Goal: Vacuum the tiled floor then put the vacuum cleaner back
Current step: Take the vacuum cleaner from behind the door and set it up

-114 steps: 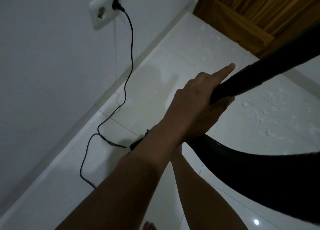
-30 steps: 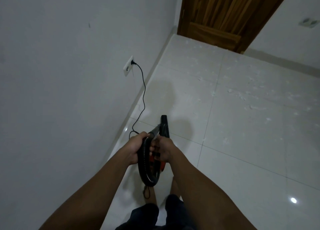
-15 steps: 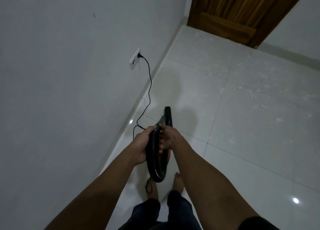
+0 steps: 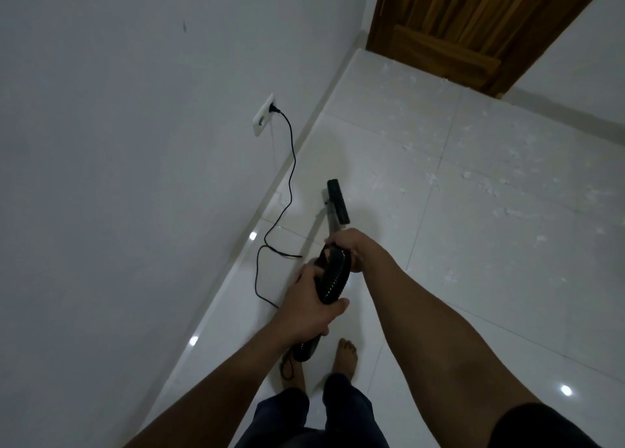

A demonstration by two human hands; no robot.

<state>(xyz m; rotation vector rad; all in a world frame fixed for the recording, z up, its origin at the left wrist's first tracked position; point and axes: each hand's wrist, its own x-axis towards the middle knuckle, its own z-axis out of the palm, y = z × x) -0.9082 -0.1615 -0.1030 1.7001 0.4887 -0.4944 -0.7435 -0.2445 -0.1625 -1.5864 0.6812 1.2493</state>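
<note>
vacuum cleaner [image 4: 325, 261] held in both hands above the tiled floor [image 4: 473, 312], near the left wall [image 4: 118, 177].
the cord [image 4: 291, 163] runs from the wall socket [image 4: 263, 119] down to the floor and loops toward the bare feet. the left hand [image 4: 309, 307] has its grip closed round the ribbed hose [image 4: 340, 277] and the body beneath it. the right hand [image 4: 351, 248] has its grip closed round the upper end, just behind the grey tube [image 4: 333, 222] and black nozzle [image 4: 338, 201]. white scraps [image 4: 487, 184] lie scattered on the tiles rightward, up to the wooden door [image 4: 473, 25].

No readable text, label, brand or number anywhere; vacuum cleaner [image 4: 333, 272] unmarked
</note>
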